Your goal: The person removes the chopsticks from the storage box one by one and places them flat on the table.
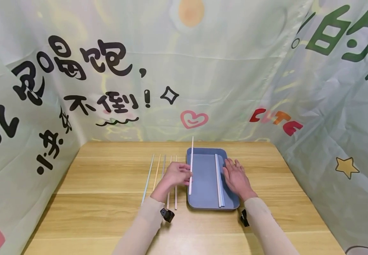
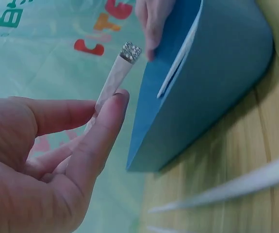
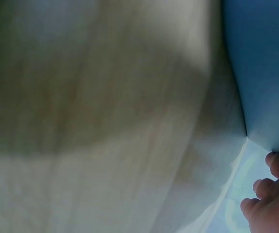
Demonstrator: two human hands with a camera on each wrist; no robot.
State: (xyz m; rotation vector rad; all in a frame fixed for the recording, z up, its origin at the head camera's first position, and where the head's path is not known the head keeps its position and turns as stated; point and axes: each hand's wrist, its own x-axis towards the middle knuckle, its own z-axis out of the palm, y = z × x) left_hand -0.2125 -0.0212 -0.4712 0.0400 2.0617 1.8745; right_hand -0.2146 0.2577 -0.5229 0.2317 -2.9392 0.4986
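Between thumb and fingers my left hand [image 1: 178, 173] pinches a pale pink chopstick [image 1: 191, 159], held slanting upright above the left edge of the blue-grey tray [image 1: 203, 202]. The left wrist view shows its square end [image 2: 131, 52] covered in silver glitter. Inside the tray, toward its right side, a whitish chopstick [image 1: 218, 180] and a light blue chopstick [image 1: 221, 187] lie side by side. My right hand [image 1: 237, 179] rests along the tray's right rim, fingers extended. In the right wrist view only some fingertips [image 3: 270, 194] show, beside the tray's outer wall [image 3: 265, 73].
Several more chopsticks lie spaced apart on the wooden table [image 1: 101, 198] left of the tray, among them a light blue one [image 1: 147, 179] and a yellow one [image 1: 157, 171]. Printed fabric [image 1: 235, 78] hangs behind the table and along both sides.
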